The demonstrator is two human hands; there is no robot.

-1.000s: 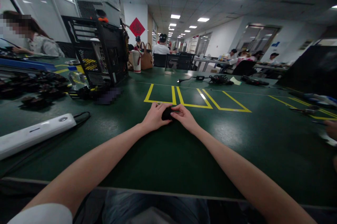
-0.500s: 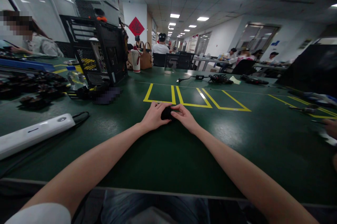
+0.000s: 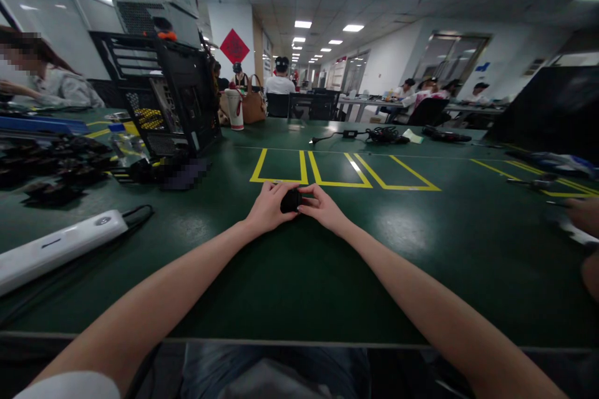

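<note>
A small black object [image 3: 291,201], rounded on the side I see, is held low over the table between both hands; its kind I cannot make out. My left hand [image 3: 266,206] is closed on it from the left, fingers across the far side and thumb at the near side. From the right, my right hand [image 3: 326,210] pinches its edge with thumb and fingertips. Just beyond the hands, yellow tape outlines [image 3: 334,185] mark the green table [image 3: 299,274].
A white power strip [image 3: 60,246] with a cable lies at left. Behind it are black parts [image 3: 56,193], a bottle [image 3: 124,140] and an open computer case [image 3: 173,93]. A cup [image 3: 234,109] and coiled cables [image 3: 386,135] stand farther back. Another person's hand [image 3: 583,215] is at right.
The view has turned slightly, so the scene sits a little farther left. Both hands stay on the black object, with the right fingers shifted slightly around its edge.
</note>
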